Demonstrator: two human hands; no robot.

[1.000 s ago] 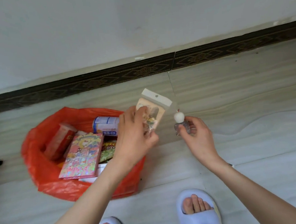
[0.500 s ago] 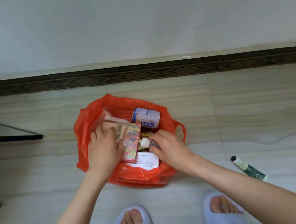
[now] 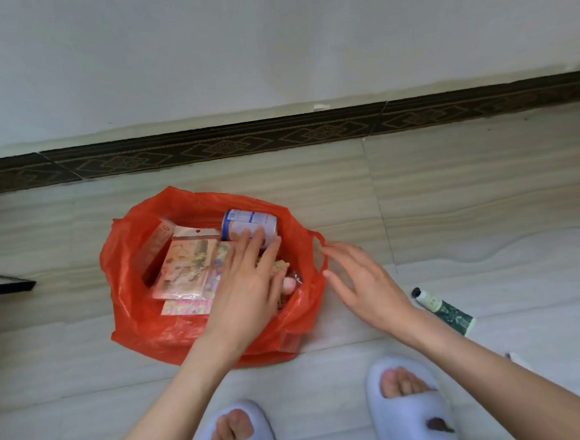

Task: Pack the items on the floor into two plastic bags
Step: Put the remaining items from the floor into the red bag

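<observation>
One red plastic bag (image 3: 141,319) is sitting on the floor (image 3: 470,214), one blue-and-white can (image 3: 247,222) is lying inside it, one green tube (image 3: 447,310) is lying outside, and two slippers (image 3: 410,414) are showing.

Plain white wall (image 3: 269,39) across the top, paint edge ragged at its foot. Dark brown skirting tile (image 3: 228,145) with a diamond pattern runs along its base. Floor (image 3: 468,190) of pale grey-beige tiles with wavy banding, thin grout lines. Light soft, even.

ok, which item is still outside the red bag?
The green-and-white tube with a black cap, lying on the floor tile right of the red plastic bag; the others sit inside it.
</observation>
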